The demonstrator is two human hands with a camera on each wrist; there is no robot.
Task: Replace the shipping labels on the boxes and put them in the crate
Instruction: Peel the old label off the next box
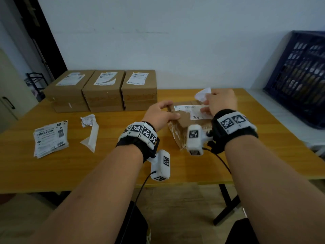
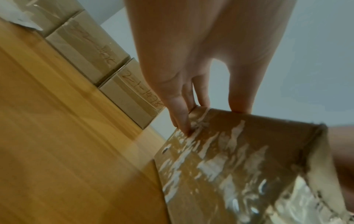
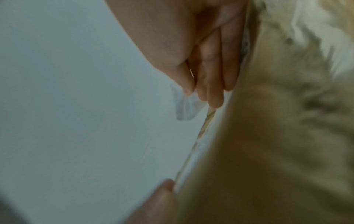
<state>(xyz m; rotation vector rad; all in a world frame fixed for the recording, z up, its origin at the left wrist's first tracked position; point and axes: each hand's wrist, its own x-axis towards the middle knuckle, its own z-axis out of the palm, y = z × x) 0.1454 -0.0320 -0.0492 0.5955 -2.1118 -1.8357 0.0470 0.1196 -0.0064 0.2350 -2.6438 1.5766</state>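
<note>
Cardboard is gripped at the centre of the wooden worktop (image 1: 123,166): the near box (image 1: 181,131) is held at its left top corner by the left hand (image 1: 161,114), whose fingers (image 2: 182,115) are curled over the far edge and down the side, thumb laid on the top face. On that top face, a white shipping label (image 1: 191,111), torn at its left end with bare cardboard exposed, is pressed under the right hand (image 1: 220,102). Between the right thumb and fingers (image 3: 212,91) a small scrap of peeled paper (image 3: 184,107) is pinched, sticking up just beyond the fingertips. Beyond the left fingers, three more boxes (image 1: 103,90) are lined up side by side against the wall, each topped with a label. Well to the left of the left hand, a stack of fresh labels (image 1: 50,138) lies flat, with a crumpled old label and backing strip (image 1: 90,131) between it and the hand. Off past the right fingers, a dark blue crate (image 1: 299,76) is seen beside the worktop's far right end.
</note>
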